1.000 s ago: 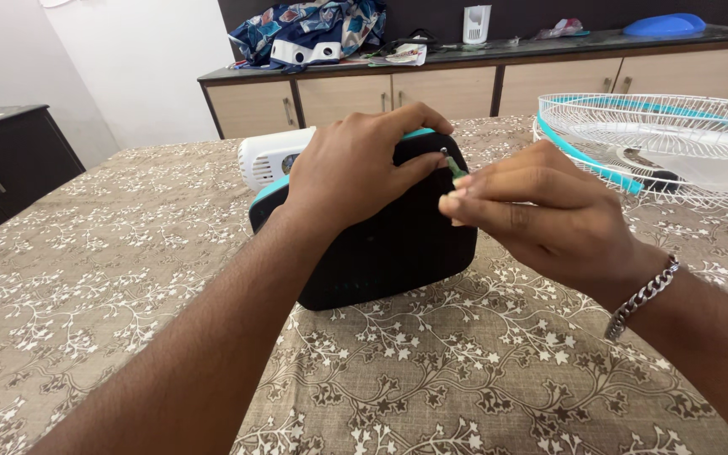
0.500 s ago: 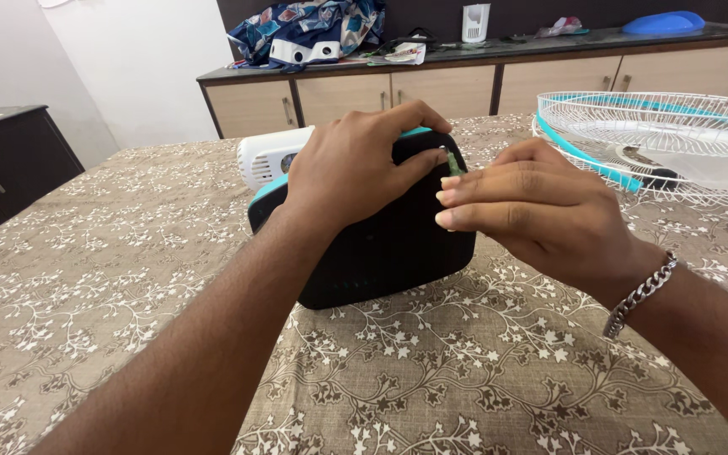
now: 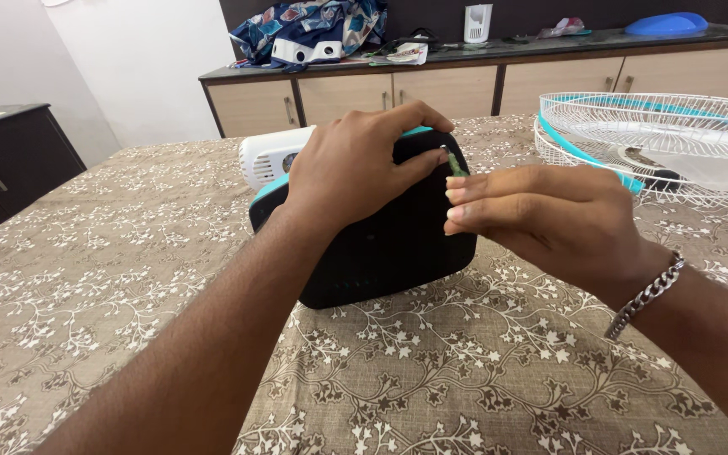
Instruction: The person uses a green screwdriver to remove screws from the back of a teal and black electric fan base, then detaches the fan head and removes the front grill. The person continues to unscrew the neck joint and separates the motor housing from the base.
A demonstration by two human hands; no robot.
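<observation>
A black fan base point(image 3: 385, 244) with a teal rim stands on its edge on the patterned tablecloth. My left hand point(image 3: 351, 164) grips its top, thumb pressed near a small green-tipped tool point(image 3: 455, 165) at the upper right of the base. My right hand point(image 3: 537, 215) is just to the right, fingers together around the tool's handle, which is mostly hidden. A white motor housing point(image 3: 271, 156) shows behind the base.
White wire fan guards with a teal ring point(image 3: 634, 143) lie on the table at the right, with a translucent blade inside. Behind stands a long sideboard point(image 3: 465, 80) with clothes and small items. A dark cabinet point(image 3: 2, 164) is at the left.
My right hand's fingers have shifted and rolled slightly around the small tool at the base's corner. The left hand and base stay put.
</observation>
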